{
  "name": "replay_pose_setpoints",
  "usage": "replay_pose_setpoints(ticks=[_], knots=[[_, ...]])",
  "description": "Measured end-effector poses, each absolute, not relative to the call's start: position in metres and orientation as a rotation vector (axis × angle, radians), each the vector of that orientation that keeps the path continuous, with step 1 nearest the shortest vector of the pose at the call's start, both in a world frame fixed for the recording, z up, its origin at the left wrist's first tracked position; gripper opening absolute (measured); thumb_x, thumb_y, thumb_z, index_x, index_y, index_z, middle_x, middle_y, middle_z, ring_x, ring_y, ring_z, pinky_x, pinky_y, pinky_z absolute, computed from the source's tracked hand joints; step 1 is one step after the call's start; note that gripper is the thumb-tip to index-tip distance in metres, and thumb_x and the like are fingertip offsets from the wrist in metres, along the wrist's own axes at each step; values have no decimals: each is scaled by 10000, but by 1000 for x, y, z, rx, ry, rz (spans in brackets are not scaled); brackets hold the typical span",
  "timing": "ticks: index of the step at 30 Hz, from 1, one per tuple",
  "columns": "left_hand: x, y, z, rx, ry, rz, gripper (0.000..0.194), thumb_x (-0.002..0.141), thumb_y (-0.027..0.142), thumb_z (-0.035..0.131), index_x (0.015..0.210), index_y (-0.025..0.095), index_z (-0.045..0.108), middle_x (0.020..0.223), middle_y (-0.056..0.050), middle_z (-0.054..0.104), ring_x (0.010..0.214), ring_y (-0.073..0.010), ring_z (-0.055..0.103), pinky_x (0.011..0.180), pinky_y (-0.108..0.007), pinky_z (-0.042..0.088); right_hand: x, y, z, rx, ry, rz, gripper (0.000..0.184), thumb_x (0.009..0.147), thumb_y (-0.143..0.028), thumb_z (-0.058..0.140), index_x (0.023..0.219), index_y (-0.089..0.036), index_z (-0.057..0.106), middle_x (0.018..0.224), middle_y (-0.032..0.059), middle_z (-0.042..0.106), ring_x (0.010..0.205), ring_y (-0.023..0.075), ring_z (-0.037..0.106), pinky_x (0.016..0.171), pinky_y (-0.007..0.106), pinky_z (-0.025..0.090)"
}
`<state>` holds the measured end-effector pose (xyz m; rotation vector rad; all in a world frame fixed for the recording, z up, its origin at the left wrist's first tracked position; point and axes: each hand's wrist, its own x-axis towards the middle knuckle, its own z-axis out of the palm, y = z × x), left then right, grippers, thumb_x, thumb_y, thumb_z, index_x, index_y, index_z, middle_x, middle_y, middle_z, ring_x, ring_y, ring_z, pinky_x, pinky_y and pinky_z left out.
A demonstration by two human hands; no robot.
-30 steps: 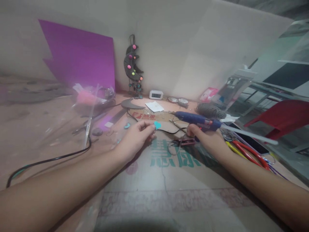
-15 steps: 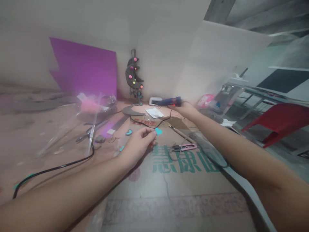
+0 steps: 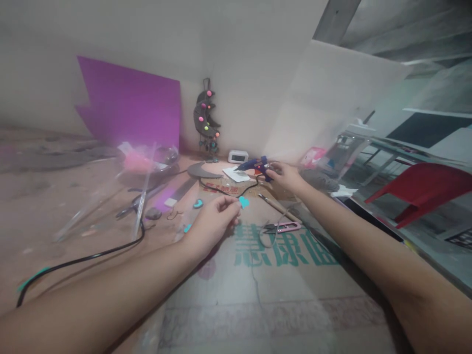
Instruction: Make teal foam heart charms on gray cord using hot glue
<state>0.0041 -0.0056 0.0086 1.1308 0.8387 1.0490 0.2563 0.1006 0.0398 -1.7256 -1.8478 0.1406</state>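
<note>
where the bench [image 3: 40,211] meets the wall [image 3: 258,108], a purple sheet [image 3: 136,103] leans, well to the left of the white clock [image 3: 238,157]. also left of the clock, but on its near side, are a clear bag [image 3: 138,163] with something pink in it and a black cord [image 3: 100,253] curving over the bench. a grey crescent [image 3: 202,170] lies flat just left of the clock, with a dotted moon ornament [image 3: 204,115] upright behind it.

a little left of the clock and well toward the wearer, the left hand [image 3: 221,211] has thumb and forefinger pinched together on a small teal piece [image 3: 244,202]; the piece pokes out rightward, on the clock's near side. between clock and piece lies white paper [image 3: 236,175].

just right of the clock and slightly nearer is the blue glue gun [image 3: 258,166], its long axis running roughly left to right, nozzle end leftward against the paper. it lies beyond the left hand; the right hand [image 3: 285,175], right of the clock, is closer to it. its fingertips meet the gun's rear, though i cannot tell whether they grip or merely touch.
</note>
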Motion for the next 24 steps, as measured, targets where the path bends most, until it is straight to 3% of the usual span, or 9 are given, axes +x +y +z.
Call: replay_pose_setpoints(ticks=[2,5,8,10,15,18,24], knots=[[4,-6,12,1149,833,1047,187,785,309,652,765,156,546,613,49,525,492,-55,469,461,-164,337,252,74,45,-1664,-1841,98,383,886,-355,554,1135,-95,684,1163,168,690,1073,266,625,946,380,449],[3,-6,17,1183,828,1058,191,796,319,650,798,148,565,618,42,534,505,-62,478,461,-168,352,232,28,50,-1560,-1921,172,350,901,-392,515,1046,-162,735,1086,93,726,1021,225,642,904,339,472],[2,-6,21,1210,796,1079,216,818,346,646,857,142,587,612,42,530,522,-64,475,469,-162,356,203,-8,50,-1361,-2045,582,378,869,-401,563,1131,-171,711,1028,65,727,905,194,652,814,314,493],[2,-6,23,1220,778,1096,214,829,345,641,873,143,587,629,39,537,543,-65,486,486,-161,367,186,-22,47,-1330,-2055,788,390,846,-390,610,1168,-187,696,874,24,715,769,163,626,720,286,481],[1,-10,30,1233,762,1097,197,837,333,619,812,147,561,632,33,543,555,-74,496,517,-178,387,166,-28,37,-1305,-1925,966,172,834,-309,662,867,-169,757,824,21,717,765,151,622,730,269,466],[-3,-8,36,1231,772,1148,208,818,338,638,779,146,568,670,27,546,563,-71,491,532,-184,393,167,-38,36,-1229,-2079,825,120,836,-256,684,777,-169,741,772,28,705,756,149,615,734,269,464],[-17,14,45,1221,841,1351,181,803,322,634,762,154,580,663,29,550,569,-72,481,548,-177,379,172,-82,43,-682,-2696,93,245,959,-251,526,818,-135,690,698,43,642,711,161,503,674,302,389]])
